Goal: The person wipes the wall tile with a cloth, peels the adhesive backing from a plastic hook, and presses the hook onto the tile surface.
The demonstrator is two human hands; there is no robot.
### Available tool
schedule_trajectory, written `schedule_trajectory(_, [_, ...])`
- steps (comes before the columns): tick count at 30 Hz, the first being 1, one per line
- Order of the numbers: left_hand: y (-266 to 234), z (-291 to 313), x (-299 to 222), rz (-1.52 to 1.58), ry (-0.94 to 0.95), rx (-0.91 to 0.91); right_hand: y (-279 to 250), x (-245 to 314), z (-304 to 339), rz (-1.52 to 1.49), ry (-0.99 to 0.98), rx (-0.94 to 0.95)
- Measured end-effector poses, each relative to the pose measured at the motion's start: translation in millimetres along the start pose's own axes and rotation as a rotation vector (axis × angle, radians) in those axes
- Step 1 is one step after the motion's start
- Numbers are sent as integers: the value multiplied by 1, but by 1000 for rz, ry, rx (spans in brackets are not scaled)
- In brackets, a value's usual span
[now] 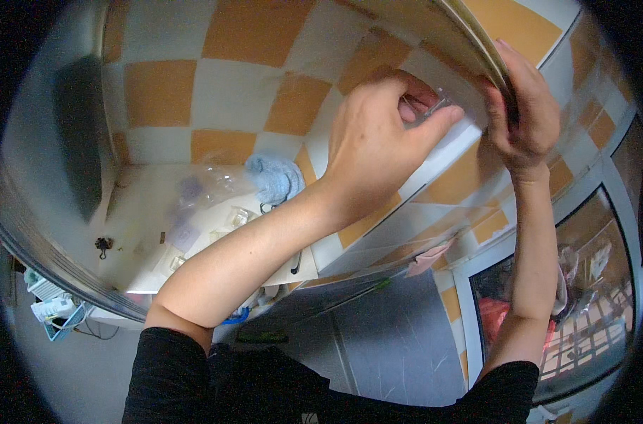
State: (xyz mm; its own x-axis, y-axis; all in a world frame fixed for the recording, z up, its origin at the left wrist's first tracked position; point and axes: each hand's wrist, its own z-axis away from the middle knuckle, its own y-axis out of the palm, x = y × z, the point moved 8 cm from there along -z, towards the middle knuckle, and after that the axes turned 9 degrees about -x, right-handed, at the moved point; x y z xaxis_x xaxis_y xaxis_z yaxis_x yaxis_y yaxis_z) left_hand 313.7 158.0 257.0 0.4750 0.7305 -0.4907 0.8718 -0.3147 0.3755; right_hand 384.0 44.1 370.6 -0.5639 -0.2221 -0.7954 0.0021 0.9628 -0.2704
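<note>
My left hand is raised in the upper middle. Its thumb and curled fingers pinch a small clear plastic piece, whose exact kind I cannot make out. Farther right, my right hand grips the edge of a thin panel with a yellowish rim. The fingers wrap round that edge, and the panel stands between my two hands. Part of the clear piece is hidden by the left fingers.
Below my left forearm, a pale ledge holds a light blue towel, a clear plastic bag, small clear containers and a black binder clip. Orange and white tiles cover the wall. A white-framed window stands at right.
</note>
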Motion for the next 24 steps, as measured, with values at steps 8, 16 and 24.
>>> schedule_trajectory(8, [11, -6, 5, 35, -54, -9, 3, 0, 4, -26, 9, 6])
schedule_trajectory(16, [24, -13, -1, 92, -84, -6, 3, -4, 4, -53, 11, 10])
schedule_trajectory(24, [35, -19, 3, 154, -82, 20, 2, -10, 6, -133, 88, 77])
